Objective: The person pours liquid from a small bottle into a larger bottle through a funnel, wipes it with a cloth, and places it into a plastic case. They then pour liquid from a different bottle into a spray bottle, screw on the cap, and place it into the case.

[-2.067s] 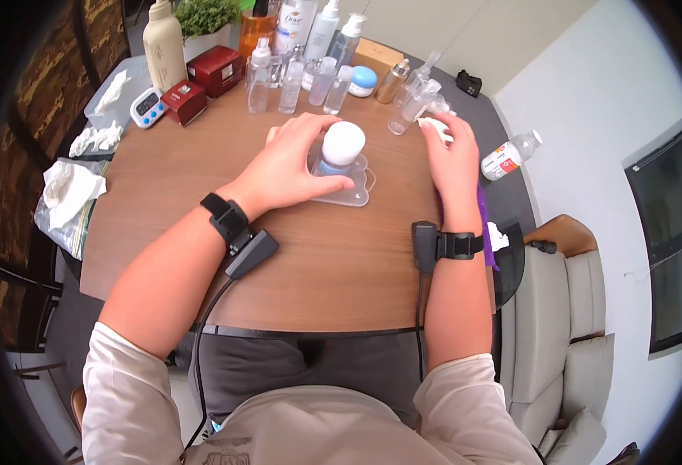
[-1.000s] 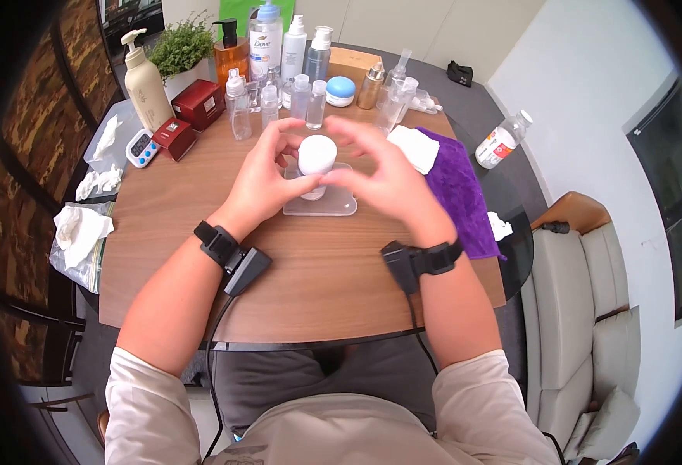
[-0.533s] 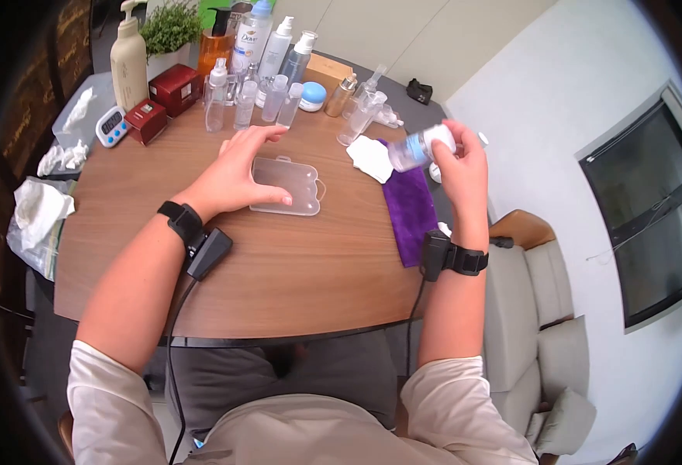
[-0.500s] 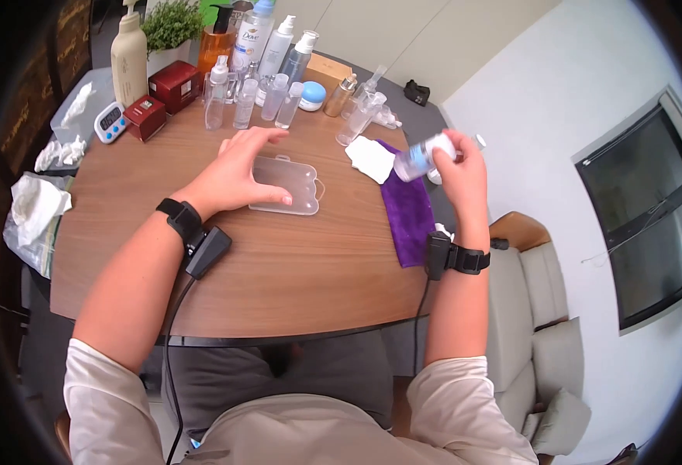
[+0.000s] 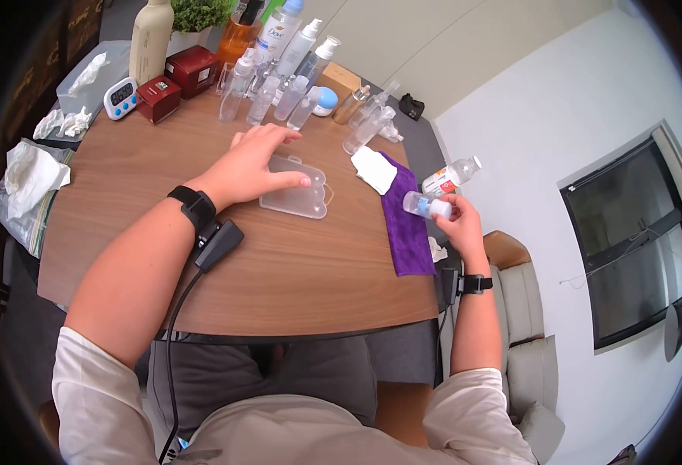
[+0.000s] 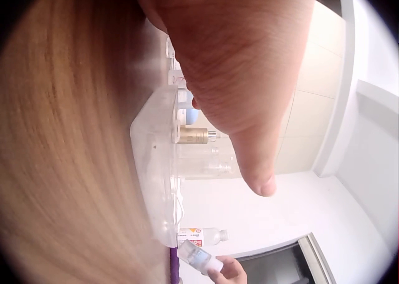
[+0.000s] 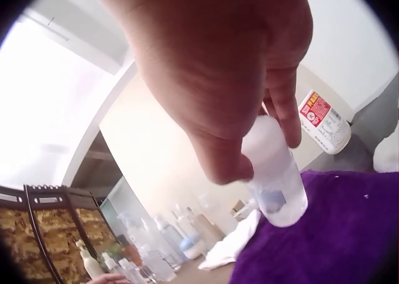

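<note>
The right hand (image 5: 457, 225) has the small clear plastic bottle with the white cap (image 5: 426, 204) pinched at the cap end. In the right wrist view the thumb and fingers (image 7: 283, 106) are clamped around that white cap, and the clear body pokes out past the fingertips, tilted down toward the purple cloth (image 5: 403, 221). The bottle is hanging just above the cloth's right edge, near the edge of the brown wooden worktop (image 5: 224, 256), and it's not touching anything but the hand.

The left hand (image 5: 252, 167) lies flat with its fingers (image 5: 290, 182) spread and straight, pressing on the clear plastic tray (image 5: 298, 203) in the middle of the worktop. Just beyond the right hand, a clear bottle with a red and white label (image 5: 449, 177) lies on its side. A folded white tissue (image 5: 372, 168) sits at the cloth's far end.
</note>
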A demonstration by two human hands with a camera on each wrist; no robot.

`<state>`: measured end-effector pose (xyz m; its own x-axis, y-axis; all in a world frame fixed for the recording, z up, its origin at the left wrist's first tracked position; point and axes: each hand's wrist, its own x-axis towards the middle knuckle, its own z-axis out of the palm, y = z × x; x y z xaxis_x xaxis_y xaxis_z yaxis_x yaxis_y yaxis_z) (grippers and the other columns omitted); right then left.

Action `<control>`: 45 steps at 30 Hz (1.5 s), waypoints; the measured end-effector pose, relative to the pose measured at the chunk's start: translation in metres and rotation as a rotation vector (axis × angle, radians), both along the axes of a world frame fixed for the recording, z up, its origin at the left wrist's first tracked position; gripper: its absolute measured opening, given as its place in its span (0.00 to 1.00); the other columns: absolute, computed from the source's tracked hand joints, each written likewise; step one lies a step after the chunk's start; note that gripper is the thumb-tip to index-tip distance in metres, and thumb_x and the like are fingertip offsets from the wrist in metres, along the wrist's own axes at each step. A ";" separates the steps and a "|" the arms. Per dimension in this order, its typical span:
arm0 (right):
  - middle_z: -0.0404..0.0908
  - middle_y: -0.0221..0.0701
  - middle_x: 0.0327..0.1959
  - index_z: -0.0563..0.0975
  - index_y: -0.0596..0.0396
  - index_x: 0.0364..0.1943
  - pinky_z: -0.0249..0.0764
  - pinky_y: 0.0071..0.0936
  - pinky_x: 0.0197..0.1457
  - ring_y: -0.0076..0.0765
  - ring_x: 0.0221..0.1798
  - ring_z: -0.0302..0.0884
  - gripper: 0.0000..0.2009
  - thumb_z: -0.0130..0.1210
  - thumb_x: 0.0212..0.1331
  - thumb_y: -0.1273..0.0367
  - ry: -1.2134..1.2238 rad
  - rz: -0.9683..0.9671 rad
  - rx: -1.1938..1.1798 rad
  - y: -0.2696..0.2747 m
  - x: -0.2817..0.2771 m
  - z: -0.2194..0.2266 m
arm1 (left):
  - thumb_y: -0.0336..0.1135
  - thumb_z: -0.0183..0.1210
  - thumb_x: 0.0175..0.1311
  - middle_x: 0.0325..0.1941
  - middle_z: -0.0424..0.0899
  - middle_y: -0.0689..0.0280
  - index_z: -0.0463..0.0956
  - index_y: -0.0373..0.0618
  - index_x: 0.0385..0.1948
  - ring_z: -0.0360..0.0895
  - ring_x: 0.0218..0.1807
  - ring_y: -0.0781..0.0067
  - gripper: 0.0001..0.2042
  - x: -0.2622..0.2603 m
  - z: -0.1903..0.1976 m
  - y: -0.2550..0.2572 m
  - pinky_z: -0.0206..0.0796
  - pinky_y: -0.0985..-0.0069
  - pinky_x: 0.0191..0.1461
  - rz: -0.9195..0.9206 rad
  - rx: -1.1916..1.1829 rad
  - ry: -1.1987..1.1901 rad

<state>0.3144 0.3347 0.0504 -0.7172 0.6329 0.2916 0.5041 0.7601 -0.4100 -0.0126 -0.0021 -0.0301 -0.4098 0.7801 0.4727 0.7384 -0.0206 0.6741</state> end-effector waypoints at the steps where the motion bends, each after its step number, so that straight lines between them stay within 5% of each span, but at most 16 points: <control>1: 0.86 0.32 0.42 0.81 0.58 0.55 0.81 0.28 0.48 0.26 0.40 0.84 0.21 0.69 0.55 0.72 0.046 0.075 -0.154 0.001 -0.001 0.001 | 0.63 0.71 0.59 0.66 0.78 0.57 0.74 0.46 0.67 0.69 0.72 0.55 0.40 0.001 0.001 -0.001 0.52 0.58 0.77 0.003 -0.013 -0.013; 3: 0.86 0.34 0.42 0.82 0.57 0.55 0.82 0.30 0.49 0.31 0.41 0.86 0.21 0.69 0.54 0.72 0.094 0.146 -0.312 -0.007 -0.006 0.007 | 0.59 0.71 0.61 0.67 0.77 0.58 0.73 0.47 0.67 0.68 0.72 0.55 0.37 0.001 0.001 -0.002 0.51 0.58 0.78 0.003 -0.030 -0.025; 5: 0.87 0.41 0.43 0.84 0.57 0.53 0.82 0.37 0.55 0.46 0.45 0.87 0.21 0.69 0.51 0.72 -0.119 0.109 0.161 -0.014 -0.017 0.018 | 0.58 0.70 0.62 0.67 0.78 0.58 0.74 0.47 0.67 0.69 0.72 0.56 0.36 0.000 -0.001 0.000 0.51 0.58 0.78 0.007 -0.017 -0.030; 11: 0.87 0.47 0.46 0.85 0.57 0.51 0.79 0.42 0.63 0.57 0.52 0.84 0.22 0.69 0.46 0.71 -0.385 0.305 0.218 -0.035 -0.061 0.054 | 0.57 0.70 0.62 0.67 0.78 0.60 0.74 0.47 0.66 0.70 0.71 0.57 0.35 0.002 0.003 -0.001 0.52 0.60 0.78 0.006 -0.057 -0.049; 23: 0.89 0.45 0.44 0.88 0.53 0.49 0.84 0.43 0.53 0.53 0.48 0.87 0.22 0.71 0.44 0.69 -0.882 0.218 0.290 -0.054 -0.118 0.079 | 0.65 0.68 0.61 0.64 0.81 0.57 0.75 0.44 0.66 0.71 0.71 0.57 0.39 -0.001 -0.001 0.001 0.53 0.59 0.76 0.002 -0.035 -0.052; 36: 0.91 0.41 0.43 0.88 0.52 0.50 0.84 0.42 0.50 0.51 0.45 0.88 0.24 0.71 0.42 0.69 -0.909 0.260 0.388 -0.038 -0.139 0.074 | 0.65 0.68 0.61 0.64 0.81 0.55 0.75 0.42 0.66 0.71 0.71 0.56 0.39 -0.001 -0.003 0.003 0.52 0.58 0.77 0.011 -0.002 -0.025; 39: 0.91 0.36 0.42 0.88 0.52 0.50 0.84 0.38 0.47 0.43 0.42 0.88 0.23 0.71 0.44 0.68 -0.912 0.365 0.201 -0.020 -0.132 0.088 | 0.65 0.68 0.61 0.64 0.81 0.55 0.76 0.42 0.66 0.71 0.71 0.56 0.39 -0.001 -0.002 0.001 0.52 0.58 0.77 -0.003 -0.024 -0.073; 42: 0.89 0.27 0.39 0.88 0.51 0.50 0.81 0.27 0.42 0.27 0.40 0.84 0.19 0.69 0.50 0.67 -0.835 0.181 -0.128 -0.004 -0.123 0.091 | 0.65 0.68 0.61 0.64 0.81 0.55 0.76 0.42 0.65 0.72 0.71 0.55 0.39 -0.001 -0.004 0.003 0.52 0.58 0.77 0.008 0.003 -0.037; 45: 0.89 0.27 0.40 0.88 0.51 0.49 0.80 0.26 0.42 0.26 0.40 0.83 0.18 0.69 0.51 0.67 -0.838 0.159 -0.250 0.000 -0.120 0.090 | 0.65 0.68 0.61 0.64 0.81 0.55 0.76 0.42 0.65 0.72 0.71 0.55 0.39 -0.002 -0.004 0.003 0.53 0.58 0.77 0.015 0.000 -0.043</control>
<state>0.1940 0.3345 0.1405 -0.7178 0.4822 -0.5022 0.6091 0.7844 -0.1174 -0.0150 0.0004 -0.0339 -0.4413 0.7740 0.4541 0.7087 -0.0099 0.7055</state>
